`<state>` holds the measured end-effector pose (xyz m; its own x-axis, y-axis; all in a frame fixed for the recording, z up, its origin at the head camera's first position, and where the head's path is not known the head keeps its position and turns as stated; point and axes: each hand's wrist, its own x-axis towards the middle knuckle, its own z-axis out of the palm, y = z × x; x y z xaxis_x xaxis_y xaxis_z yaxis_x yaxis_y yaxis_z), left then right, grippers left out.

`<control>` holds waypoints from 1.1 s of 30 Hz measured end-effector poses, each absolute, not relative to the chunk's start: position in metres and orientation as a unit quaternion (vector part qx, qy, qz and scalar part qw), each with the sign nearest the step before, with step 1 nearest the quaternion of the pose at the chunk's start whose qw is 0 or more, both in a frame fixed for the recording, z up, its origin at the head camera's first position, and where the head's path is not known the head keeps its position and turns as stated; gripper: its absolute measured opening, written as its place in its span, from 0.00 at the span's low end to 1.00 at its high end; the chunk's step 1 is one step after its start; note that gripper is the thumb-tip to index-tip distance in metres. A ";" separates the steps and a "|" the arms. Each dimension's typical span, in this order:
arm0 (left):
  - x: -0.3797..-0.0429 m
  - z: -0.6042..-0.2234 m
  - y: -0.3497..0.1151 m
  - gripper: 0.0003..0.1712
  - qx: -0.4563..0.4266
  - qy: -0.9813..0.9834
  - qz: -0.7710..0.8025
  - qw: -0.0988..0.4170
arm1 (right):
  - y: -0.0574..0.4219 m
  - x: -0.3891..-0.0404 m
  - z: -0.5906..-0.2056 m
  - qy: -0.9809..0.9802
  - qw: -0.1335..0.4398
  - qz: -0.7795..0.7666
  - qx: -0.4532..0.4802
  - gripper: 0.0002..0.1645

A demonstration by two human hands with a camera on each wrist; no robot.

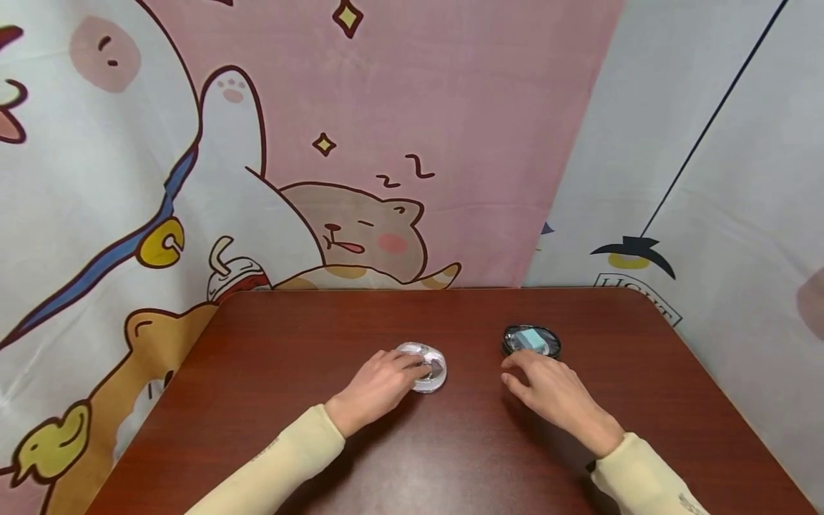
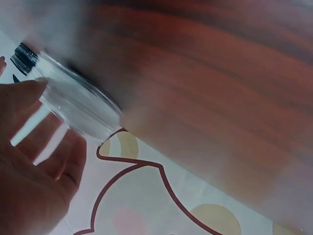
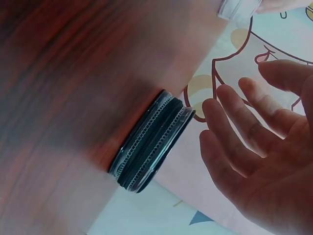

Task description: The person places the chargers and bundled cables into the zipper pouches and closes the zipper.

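My left hand point(image 1: 380, 386) reaches over a clear, pale-rimmed oval zip case point(image 1: 433, 379), its fingers lying across the top. In the left wrist view the thumb and fingers of the left hand point(image 2: 44, 152) are at the near side of the clear case point(image 2: 80, 105); whether they press on it I cannot tell. A black-edged oval zip case point(image 1: 529, 339) with a light blue item inside rests farther right. My right hand point(image 1: 556, 393) hovers in front of it. In the right wrist view its loosely bent fingers point(image 3: 234, 142) stand apart from the black case point(image 3: 151, 142) and hold nothing.
Both cases stand on a dark red-brown wooden table point(image 1: 309, 322) with rounded far corners. Behind and beside it hangs a cloth backdrop point(image 1: 489, 143) printed with cartoon animals. Light-coloured sleeves point(image 1: 290, 458) cover both forearms.
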<state>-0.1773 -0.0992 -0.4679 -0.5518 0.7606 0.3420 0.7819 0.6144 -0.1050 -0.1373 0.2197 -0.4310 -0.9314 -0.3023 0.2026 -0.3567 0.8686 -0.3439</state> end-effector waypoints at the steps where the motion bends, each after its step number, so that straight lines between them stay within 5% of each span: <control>1: -0.178 -0.469 -0.097 0.17 -0.429 -0.884 -0.032 0.184 | 0.220 -0.137 -0.431 -0.964 0.069 0.190 0.170 0.10; 15: -0.203 -0.477 -0.075 0.16 -0.354 -0.901 -0.032 0.248 | 0.219 -0.135 -0.437 -0.964 0.082 0.179 0.181 0.09; 22: -0.200 -0.471 -0.081 0.22 -0.340 -0.909 -0.080 0.227 | 0.219 -0.135 -0.435 -0.962 0.093 0.180 0.183 0.10; 33: -0.180 -0.441 -0.111 0.42 -0.257 -0.944 -0.133 0.160 | 0.242 -0.135 -0.428 -0.952 0.173 0.172 0.184 0.26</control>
